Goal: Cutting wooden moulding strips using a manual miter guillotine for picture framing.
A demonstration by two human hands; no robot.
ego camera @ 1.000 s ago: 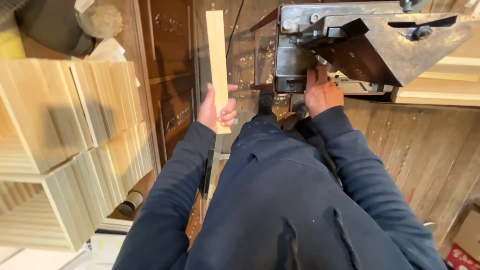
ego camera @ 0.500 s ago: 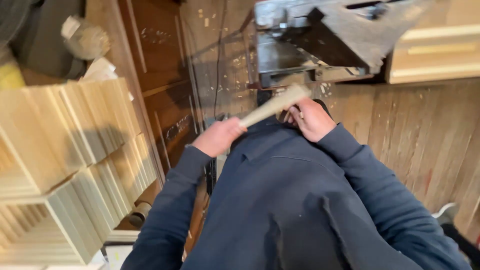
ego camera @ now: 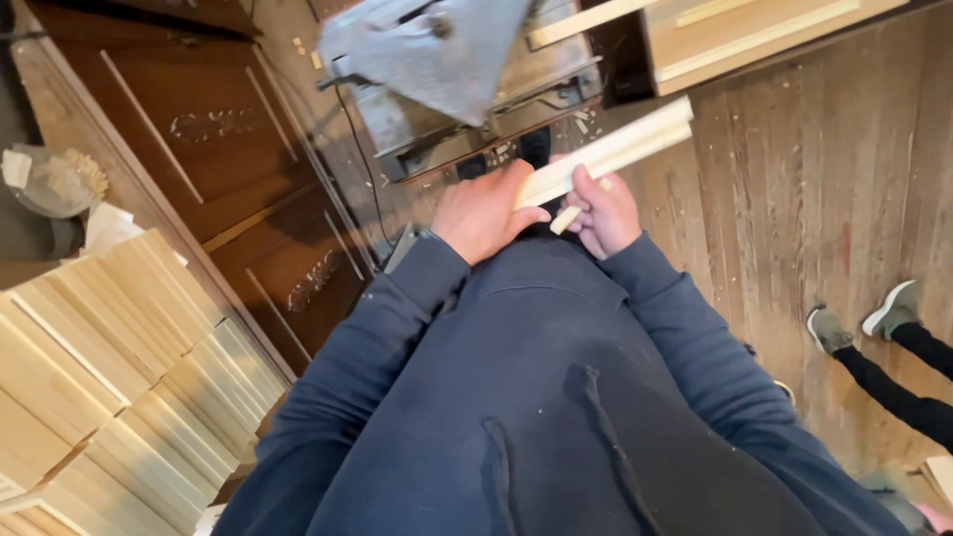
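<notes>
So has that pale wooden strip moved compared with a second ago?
Yes. The wooden strip, held upright left of the grey saw machine before, now lies tilted below it, gripped by the left hand and right hand.

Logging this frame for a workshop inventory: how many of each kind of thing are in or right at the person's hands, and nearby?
Hands: 2, left and right, both gripping the strip
Pale wooden strip: 1
Power saw: 1
Stacks of pale boards: 1 group, boards too many to count
Another person's shoes: 2
Total: 7
</notes>
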